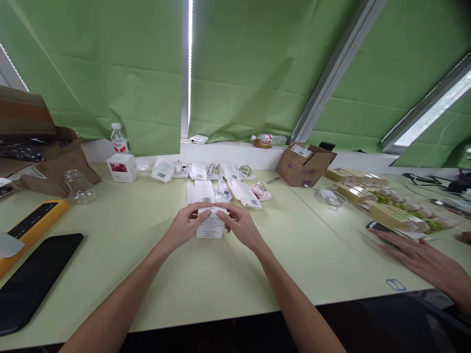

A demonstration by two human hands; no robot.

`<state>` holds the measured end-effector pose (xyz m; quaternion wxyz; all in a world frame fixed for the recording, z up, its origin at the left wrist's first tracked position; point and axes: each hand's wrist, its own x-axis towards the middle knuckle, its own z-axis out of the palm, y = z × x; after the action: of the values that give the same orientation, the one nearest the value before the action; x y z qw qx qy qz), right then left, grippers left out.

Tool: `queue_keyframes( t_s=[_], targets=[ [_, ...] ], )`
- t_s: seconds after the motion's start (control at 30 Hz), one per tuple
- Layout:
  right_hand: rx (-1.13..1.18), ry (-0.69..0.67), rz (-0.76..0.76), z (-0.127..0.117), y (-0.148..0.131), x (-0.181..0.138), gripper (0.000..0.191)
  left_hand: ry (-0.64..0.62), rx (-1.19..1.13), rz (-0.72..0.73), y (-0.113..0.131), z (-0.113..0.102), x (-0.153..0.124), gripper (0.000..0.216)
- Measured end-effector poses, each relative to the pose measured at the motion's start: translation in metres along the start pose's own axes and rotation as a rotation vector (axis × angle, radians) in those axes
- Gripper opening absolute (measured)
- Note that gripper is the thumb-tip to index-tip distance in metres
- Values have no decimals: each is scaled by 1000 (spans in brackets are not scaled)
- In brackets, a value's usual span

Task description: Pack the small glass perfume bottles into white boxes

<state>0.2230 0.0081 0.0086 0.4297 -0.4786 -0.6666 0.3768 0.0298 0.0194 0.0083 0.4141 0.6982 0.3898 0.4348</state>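
Blinds [243, 59] of creased green fabric hang behind a smooth, pale green table [206, 279]. On it, right of centre, sits a brown cardboard box [301, 169] with flat sides and its flaps up. Near the middle of the table, the left hand [184, 226] and right hand [243, 226] pinch a white printed paper [209, 228], one at each upper side, both grips closed on it. The step in hand appears to be holding or adjusting the paper by its top; the next move probably calls for light, even pressure, since thin paper creases easily. Just beyond lie flat white leaflets [204, 190] with barcodes, among small, shiny glass bottles: one a rounded bottle [245, 170], another a narrow, straight-sided bottle [179, 167].
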Motion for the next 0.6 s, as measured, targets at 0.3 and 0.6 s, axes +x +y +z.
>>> queue_keyframes(
  t_s=[0.3, 0.6],
  targets=[
    [10, -4, -1, 0, 0, 0, 44, -12, -19, -11, -1, 0, 0, 39],
    [9, -14, -6, 0, -1, -1, 41, -41, -56, -20, -1, -2, 0, 37]
  ],
)
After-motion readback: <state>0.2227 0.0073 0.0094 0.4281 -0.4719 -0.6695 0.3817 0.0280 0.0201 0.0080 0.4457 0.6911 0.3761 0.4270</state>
